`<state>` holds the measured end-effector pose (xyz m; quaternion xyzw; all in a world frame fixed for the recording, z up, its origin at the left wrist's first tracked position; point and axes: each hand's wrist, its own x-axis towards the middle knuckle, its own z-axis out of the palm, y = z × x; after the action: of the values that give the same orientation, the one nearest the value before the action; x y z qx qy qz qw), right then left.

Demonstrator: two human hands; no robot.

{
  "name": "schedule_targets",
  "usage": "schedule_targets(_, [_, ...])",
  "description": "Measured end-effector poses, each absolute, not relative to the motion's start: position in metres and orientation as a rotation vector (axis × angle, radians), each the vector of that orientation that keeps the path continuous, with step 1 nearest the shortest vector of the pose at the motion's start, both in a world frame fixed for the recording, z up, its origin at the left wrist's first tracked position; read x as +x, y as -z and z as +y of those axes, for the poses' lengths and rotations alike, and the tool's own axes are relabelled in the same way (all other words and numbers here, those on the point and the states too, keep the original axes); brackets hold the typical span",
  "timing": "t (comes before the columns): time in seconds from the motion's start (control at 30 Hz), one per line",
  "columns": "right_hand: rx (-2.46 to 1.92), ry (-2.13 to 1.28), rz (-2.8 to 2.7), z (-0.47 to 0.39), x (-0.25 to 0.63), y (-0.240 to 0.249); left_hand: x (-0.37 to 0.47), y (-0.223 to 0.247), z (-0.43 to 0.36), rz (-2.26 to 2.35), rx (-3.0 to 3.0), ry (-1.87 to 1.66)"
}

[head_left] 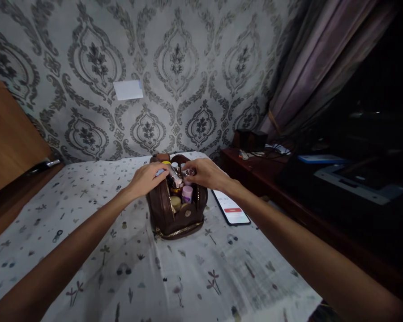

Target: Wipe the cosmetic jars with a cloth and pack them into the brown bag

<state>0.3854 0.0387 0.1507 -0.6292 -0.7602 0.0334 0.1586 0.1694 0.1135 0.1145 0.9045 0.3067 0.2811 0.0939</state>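
White cloth printed with small palms and birds [137,277] spreads nearest the camera, beneath two bare forearms. Near the cloth's far edge, a brown leather-look zip bag [159,212] stands upright, its mouth unzipped and spread, probably so that both hands can reach in from above. Inside, a lilac cylindrical container [187,192] sits in front, packed among other small vessels that seem to prop one another up.

Above the bag's left side, the left hand [147,179] has its fingers nearly together, against a shiny silver cylinder [173,176]; whether it grips this, I cannot tell. Opposite, the right hand [208,173] pinches a small glossy round-ended container [189,171], a narrow hold that suits the crowded opening.

Right of the bag lies a black-edged phone [239,216], its lit screen up, likely for easy viewing. Beyond stands grey damask-patterned wallpaper [177,120], bearing a white paper rectangle [128,90].
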Motion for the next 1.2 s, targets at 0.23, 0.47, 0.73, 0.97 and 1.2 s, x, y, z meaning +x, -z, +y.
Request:
schedule_targets(0.23, [-1.746, -0.037, -2.168, 0.04, 0.39, -0.135, 0.166, -0.116, 0.113, 0.84, 2.658, -0.882])
schedule_targets(0.47, [-1.62, -0.026, -2.156, 0.04, 0.393, -0.12, 0.144, -0.126, 0.101, 0.971, 2.431, -1.06])
schedule_targets(0.73, [-1.587, -0.098, -1.97, 0.041, 0.396, -0.113, 0.057, -0.11, 0.112, 1.256, 2.077, -1.169])
schedule_targets(0.97, [-1.398, 0.081, -1.722, 0.007, 0.357, -0.106, -0.007, -0.045, 0.088, 1.531, 2.421, -0.619])
schedule_targets(1.2, [-0.863, -0.337, -2.08, -0.053, 0.242, -0.064, -0.016, -0.009, 0.072, 1.515, 2.462, -0.56])
